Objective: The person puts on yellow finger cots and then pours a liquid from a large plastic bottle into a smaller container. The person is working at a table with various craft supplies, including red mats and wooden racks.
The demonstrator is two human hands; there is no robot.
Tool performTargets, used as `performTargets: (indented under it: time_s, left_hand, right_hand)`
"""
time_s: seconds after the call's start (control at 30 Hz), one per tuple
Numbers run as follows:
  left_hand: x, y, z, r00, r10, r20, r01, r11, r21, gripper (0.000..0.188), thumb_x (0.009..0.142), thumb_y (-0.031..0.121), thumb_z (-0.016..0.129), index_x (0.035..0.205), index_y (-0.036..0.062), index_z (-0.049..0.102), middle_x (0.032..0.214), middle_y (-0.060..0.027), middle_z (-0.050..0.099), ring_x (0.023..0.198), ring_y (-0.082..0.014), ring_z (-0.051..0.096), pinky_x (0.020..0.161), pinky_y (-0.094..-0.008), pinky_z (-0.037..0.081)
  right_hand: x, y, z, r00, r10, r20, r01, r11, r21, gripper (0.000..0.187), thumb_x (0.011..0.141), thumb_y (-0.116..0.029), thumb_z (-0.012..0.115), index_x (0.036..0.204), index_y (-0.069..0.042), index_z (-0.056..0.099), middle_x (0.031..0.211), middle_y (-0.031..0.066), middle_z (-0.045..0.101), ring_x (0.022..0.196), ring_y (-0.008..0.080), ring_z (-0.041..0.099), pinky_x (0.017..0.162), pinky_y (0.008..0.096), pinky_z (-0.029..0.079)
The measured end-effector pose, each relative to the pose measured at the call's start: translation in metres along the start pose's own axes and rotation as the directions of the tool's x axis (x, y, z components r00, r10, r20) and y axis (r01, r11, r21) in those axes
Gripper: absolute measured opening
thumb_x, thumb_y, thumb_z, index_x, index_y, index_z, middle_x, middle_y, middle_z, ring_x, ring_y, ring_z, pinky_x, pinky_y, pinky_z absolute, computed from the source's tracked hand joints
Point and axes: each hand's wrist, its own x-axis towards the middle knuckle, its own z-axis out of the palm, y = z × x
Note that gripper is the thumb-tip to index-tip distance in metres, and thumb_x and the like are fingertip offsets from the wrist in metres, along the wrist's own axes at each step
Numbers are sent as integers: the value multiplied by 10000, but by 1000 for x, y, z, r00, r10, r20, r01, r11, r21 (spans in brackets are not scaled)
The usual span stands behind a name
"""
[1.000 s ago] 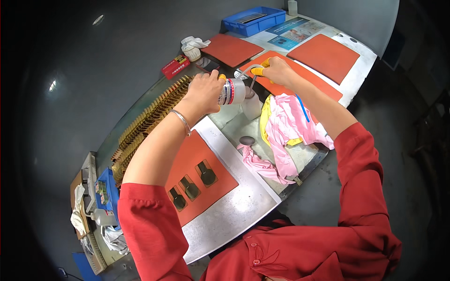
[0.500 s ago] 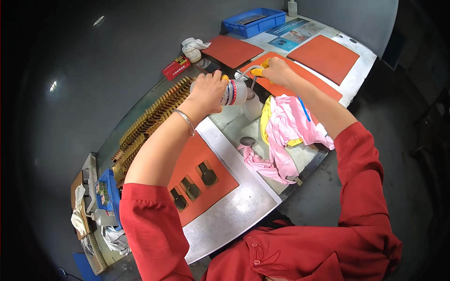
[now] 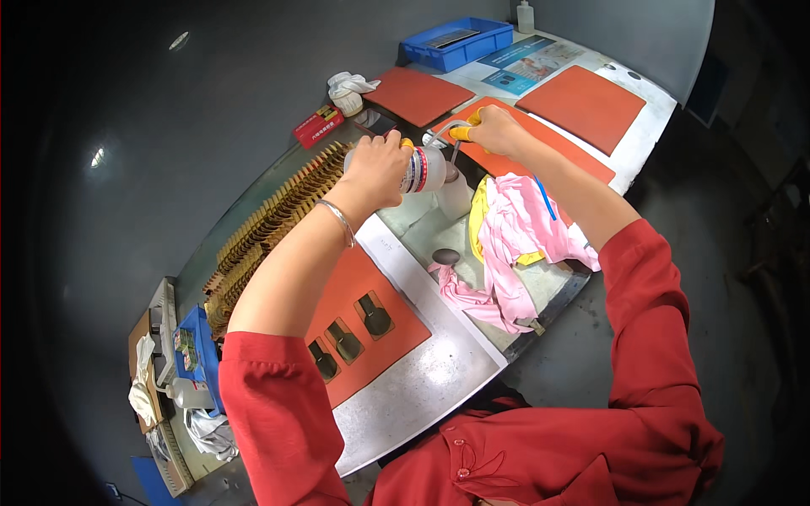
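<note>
My left hand (image 3: 378, 165) is wrapped round a whitish plastic bottle (image 3: 432, 169) with red and blue bands, held tilted on its side. A yellow cover shows on one of its fingers. My right hand (image 3: 496, 131), with yellow covers on the fingertips, pinches a bent pale tube (image 3: 456, 126) beside the bottle's end. Under them stands a second whitish bottle (image 3: 456, 201), its top partly hidden. Nearer me a dark round cap (image 3: 445, 256) lies on the bench. Pink cloth (image 3: 510, 253) and yellow cloth (image 3: 478, 215) are heaped right of the bottles.
Three dark flat pieces (image 3: 374, 314) lie on an orange mat (image 3: 396, 337) in front of me. A long rack of gold-coloured pieces (image 3: 278, 211) runs along the left. At the back are orange mats (image 3: 582, 110), a blue tray (image 3: 460, 52) and a red box (image 3: 318, 126).
Hardly anything differs. My left hand and forearm have shifted very slightly to the right; both hands keep their hold.
</note>
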Motion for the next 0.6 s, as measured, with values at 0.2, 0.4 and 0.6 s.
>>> performTargets:
  time_s: [0.2, 0.4, 0.6]
  left_hand:
    - [-18, 0, 18, 994, -105, -22, 101, 984, -146, 493, 504, 164, 680, 944, 26, 507, 908, -121, 471, 859, -269, 534, 729, -350, 419]
    - [-35, 4, 39, 979, -196, -59, 168, 933, -317, 631, 546, 211, 677, 1095, 2, 446, 977, -158, 463, 877, -315, 516, 765, -371, 422]
    - [-64, 19, 53, 943, -332, -26, 260, 784, -564, 717, 548, 214, 708, 1158, 3, 395, 1019, -173, 444, 914, -335, 495, 791, -388, 413]
  right_hand:
    - [5, 0, 4, 987, 129, 94, -126, 991, -37, 454, 661, -354, 682, 806, 69, 605, 777, 191, 606, 713, 255, 592, 626, 343, 449]
    - [13, 6, 17, 995, 52, 81, -40, 989, -141, 427, 677, -346, 665, 743, 71, 607, 709, 193, 600, 623, 236, 601, 557, 338, 454]
    - [19, 7, 36, 981, 95, 168, -68, 984, -163, 426, 670, -354, 636, 637, 69, 600, 612, 178, 592, 579, 247, 605, 561, 340, 474]
